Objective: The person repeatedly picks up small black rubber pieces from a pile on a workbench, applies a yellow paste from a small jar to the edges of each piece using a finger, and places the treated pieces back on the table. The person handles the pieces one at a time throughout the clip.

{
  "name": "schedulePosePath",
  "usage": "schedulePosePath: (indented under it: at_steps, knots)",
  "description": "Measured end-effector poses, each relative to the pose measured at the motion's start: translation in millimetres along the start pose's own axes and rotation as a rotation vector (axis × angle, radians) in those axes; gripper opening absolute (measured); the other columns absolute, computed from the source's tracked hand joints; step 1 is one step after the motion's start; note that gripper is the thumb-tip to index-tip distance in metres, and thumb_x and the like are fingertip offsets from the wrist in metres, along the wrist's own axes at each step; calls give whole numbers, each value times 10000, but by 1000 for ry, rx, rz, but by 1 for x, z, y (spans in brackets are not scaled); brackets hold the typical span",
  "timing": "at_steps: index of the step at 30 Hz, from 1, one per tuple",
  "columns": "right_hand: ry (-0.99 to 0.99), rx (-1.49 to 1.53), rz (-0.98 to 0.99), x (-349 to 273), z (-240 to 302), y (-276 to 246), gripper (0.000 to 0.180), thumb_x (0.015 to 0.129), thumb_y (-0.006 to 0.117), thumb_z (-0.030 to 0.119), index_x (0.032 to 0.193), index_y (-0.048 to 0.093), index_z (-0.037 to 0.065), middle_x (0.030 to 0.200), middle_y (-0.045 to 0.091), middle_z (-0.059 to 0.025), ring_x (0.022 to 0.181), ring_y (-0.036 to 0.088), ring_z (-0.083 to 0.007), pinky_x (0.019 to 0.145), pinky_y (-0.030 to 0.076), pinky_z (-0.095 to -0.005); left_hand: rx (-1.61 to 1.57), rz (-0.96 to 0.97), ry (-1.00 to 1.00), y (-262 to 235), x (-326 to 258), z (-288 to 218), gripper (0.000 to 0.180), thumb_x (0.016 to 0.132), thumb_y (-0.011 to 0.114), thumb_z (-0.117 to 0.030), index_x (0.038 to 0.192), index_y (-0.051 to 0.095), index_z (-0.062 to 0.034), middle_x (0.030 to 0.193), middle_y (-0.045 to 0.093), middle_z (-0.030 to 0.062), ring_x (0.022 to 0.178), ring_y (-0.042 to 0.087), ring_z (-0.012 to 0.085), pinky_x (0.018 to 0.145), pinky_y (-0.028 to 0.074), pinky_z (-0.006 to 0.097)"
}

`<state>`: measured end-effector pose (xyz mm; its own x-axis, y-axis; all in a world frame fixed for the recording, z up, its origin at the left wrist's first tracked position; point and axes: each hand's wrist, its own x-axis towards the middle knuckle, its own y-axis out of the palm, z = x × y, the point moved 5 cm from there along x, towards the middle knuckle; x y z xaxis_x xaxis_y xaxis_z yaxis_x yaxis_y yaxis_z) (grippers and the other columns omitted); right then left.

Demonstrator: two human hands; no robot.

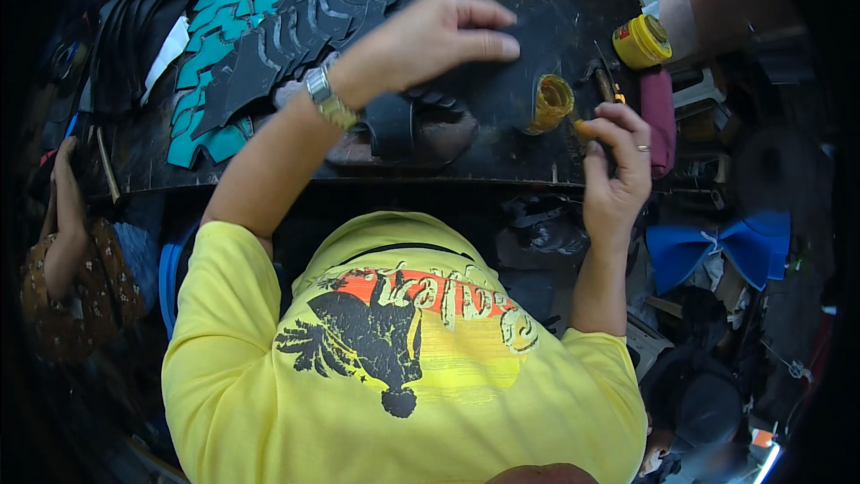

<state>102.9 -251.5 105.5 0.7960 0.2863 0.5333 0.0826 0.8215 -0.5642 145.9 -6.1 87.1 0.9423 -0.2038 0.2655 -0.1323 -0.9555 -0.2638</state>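
Note:
My left hand (pixel 441 29) reaches over the dark work table (pixel 502 148), palm down, a watch on its wrist. Its thumb and fingers point right with a gap between them, over a dark, smooth patch; whether they touch it is hard to tell. Bent and closed, my right hand (pixel 620 151) is beside an open jar of amber glue (pixel 552 104). At its fingertips shows a small amber-smeared thing (pixel 582 129), mostly hidden, its kind unclear. Below my left wrist, a black strap piece (pixel 391 130) lies on a brownish flat piece near the table edge.
Black cut pieces with grey wavy marks (pixel 309 36) and teal cut pieces (pixel 208 76) overlap at left. A yellow tub (pixel 641 41), a tool with a wooden handle (pixel 606 85) and a maroon roll (pixel 657 124) lie at right. Another person's arm (pixel 64 206) is at far left.

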Motion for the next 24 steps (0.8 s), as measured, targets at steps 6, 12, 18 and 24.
schedulePosePath:
  at_steps: [6, 12, 18, 24]
  knots:
    - [15, 413, -17, 11, 3, 19, 404, 781, 521, -172, 1081, 688, 41, 1232, 516, -83, 1185, 507, -203, 1031, 388, -322, -358, 183, -287, 46, -43, 17, 266, 910, 673, -139, 1125, 650, 17, 942, 667, 7, 824, 613, 51, 758, 523, 203]
    - [-5, 291, 117, 15, 4, 32, 428, 795, 483, -174, 1080, 704, 58, 1246, 526, -81, 1144, 547, -205, 990, 425, -317, -443, 178, -278, 53, -54, 19, 350, 892, 688, -114, 1205, 631, 30, 1011, 686, 42, 864, 628, 76, 801, 527, 221]
    - [-20, 215, 168, 14, 2, 41, 413, 817, 495, -164, 1071, 719, 74, 1217, 556, -79, 1100, 567, -194, 940, 455, -306, -445, 148, -224, 57, -56, 18, 399, 894, 690, -96, 1271, 604, 1, 1032, 686, 36, 868, 633, 68, 801, 531, 212]
    - [-35, 237, 42, 4, -5, 34, 389, 792, 582, -159, 1064, 730, 76, 1195, 577, -90, 1110, 565, -210, 945, 457, -315, -639, 133, -335, 58, -58, 21, 404, 886, 693, -89, 1268, 602, 1, 1068, 687, 51, 895, 654, 88, 808, 546, 225]
